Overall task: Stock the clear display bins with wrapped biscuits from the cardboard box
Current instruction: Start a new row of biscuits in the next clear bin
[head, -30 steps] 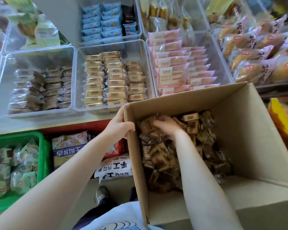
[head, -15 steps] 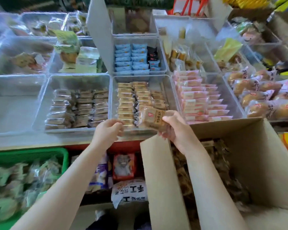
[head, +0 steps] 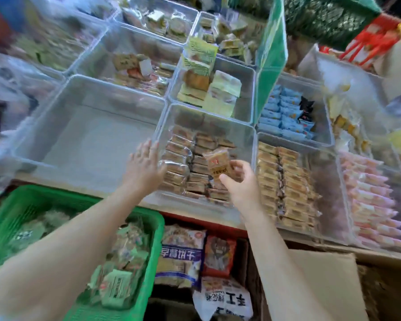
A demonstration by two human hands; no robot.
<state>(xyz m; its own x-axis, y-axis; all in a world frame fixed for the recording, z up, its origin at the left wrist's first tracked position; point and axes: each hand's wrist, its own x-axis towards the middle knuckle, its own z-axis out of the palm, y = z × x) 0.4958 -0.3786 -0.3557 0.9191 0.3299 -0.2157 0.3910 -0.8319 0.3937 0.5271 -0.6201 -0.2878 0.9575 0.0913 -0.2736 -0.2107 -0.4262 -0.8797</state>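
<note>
My right hand (head: 242, 184) pinches a brown wrapped biscuit (head: 218, 165) and holds it above the front rows of a clear display bin (head: 208, 119) that holds several rows of brown wrapped biscuits. My left hand (head: 144, 163) is flat with straight fingers at the left wall of that bin, over its left row. The cardboard box (head: 322, 286) sits at the bottom right; only its flap and rim show, and its contents are out of sight.
A clear bin (head: 88, 140) with nothing in it stands left of the biscuit bin. To the right is a bin of tan biscuits (head: 287, 181), then pink packets (head: 373, 209). A green basket (head: 146, 262) of green packets sits lower left. Snack bags (head: 183, 256) lie below the shelf.
The view has swung left and up. My right hand has carried the biscuit leftward from over the tan-biscuit bin to over the brown-biscuit bin. My left hand rose from the shelf edge to the bin's left wall.
</note>
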